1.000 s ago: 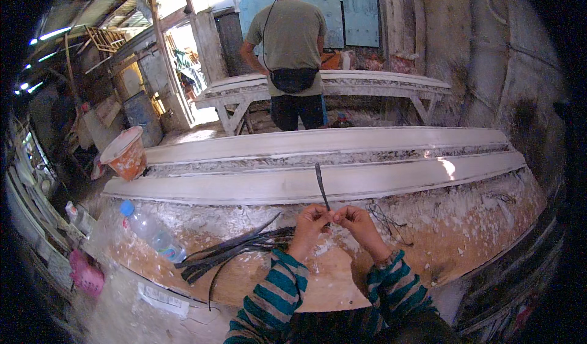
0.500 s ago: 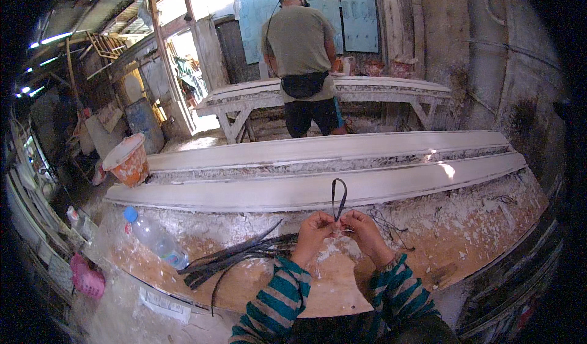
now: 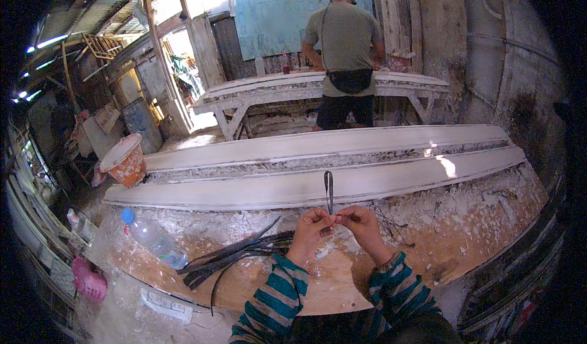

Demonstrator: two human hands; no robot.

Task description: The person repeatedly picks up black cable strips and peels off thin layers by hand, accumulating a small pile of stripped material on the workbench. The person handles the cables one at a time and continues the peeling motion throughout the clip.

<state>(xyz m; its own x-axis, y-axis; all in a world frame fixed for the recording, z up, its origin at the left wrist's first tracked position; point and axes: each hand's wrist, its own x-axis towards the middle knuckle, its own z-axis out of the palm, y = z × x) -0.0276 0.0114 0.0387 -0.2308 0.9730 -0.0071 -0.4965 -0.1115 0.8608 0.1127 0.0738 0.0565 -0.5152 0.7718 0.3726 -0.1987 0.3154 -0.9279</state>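
Observation:
My left hand [image 3: 312,231] and my right hand [image 3: 362,226] meet over the table, fingertips pinched together. Between them they hold a thin black strip [image 3: 329,188], bent into a narrow upright loop above the fingers. Its ends are mostly hidden in the pinch. Left of my left hand lies a bundle of flat black strips [image 3: 235,252] on the plywood tabletop [image 3: 330,289]. Beyond my hands runs a long white plaster-coated piece [image 3: 275,188], with a second white piece [image 3: 263,153] parallel behind it.
Left on the table lies a clear bottle [image 3: 153,240] with a blue cap. An orange bucket [image 3: 127,167] crusted in white stands at the far left. Thin dark strands [image 3: 391,225] lie right of my hand. Another person [image 3: 345,51] works at a white bench [image 3: 257,91] behind.
My hands have shifted slightly left and up, and the loop has narrowed and straightened. The person behind has moved right along the bench.

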